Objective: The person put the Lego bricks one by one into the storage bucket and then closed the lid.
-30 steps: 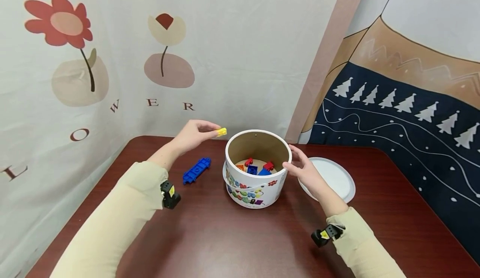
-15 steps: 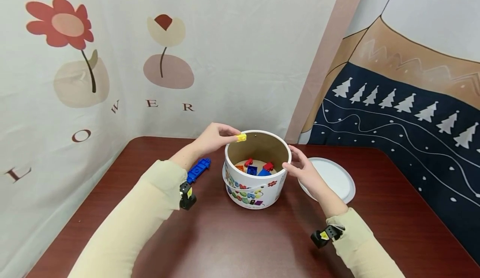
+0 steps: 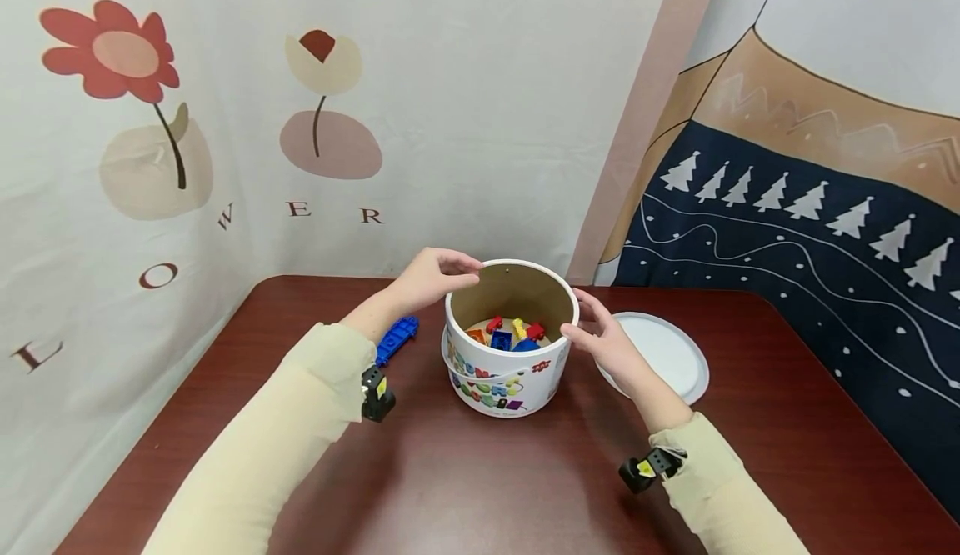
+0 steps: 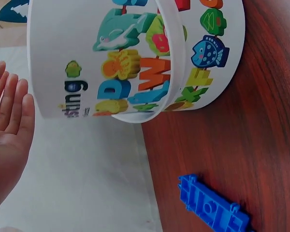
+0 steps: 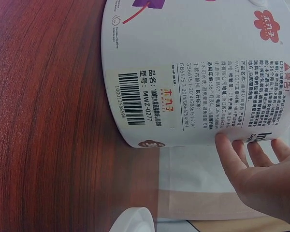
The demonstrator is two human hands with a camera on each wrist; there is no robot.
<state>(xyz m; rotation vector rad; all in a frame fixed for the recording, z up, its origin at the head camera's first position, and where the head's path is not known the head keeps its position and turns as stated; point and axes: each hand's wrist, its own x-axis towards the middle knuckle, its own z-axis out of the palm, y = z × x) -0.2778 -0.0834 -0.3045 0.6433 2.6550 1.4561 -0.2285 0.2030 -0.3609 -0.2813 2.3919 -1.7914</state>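
A white round tub (image 3: pixel 551 365) with coloured prints and a handle stands upright on the table. Inside it lie a yellow block (image 3: pixel 519 328), red blocks (image 3: pixel 535 332), blue blocks (image 3: pixel 501 340) and an orange piece (image 3: pixel 477 336). My left hand (image 3: pixel 435 278) hovers at the tub's left rim with nothing in it; its fingers look extended in the left wrist view. My right hand (image 3: pixel 609 345) rests its fingertips and thumb against the tub's right side near the rim. Left of the tub lies a long blue toy base (image 3: pixel 397 340), partly covered by the left arm.
A white round lid (image 3: pixel 667 355) lies on the table (image 3: pixel 480 488) just right of the tub, partly behind the right forearm. Behind the table hangs a printed curtain (image 3: pixel 480 122) with flowers and letters, and a dark tree pattern on the right.
My left hand moved right to the tub's rim with the yellow block, then let it go; the block now lies inside. My right hand stays at the tub.
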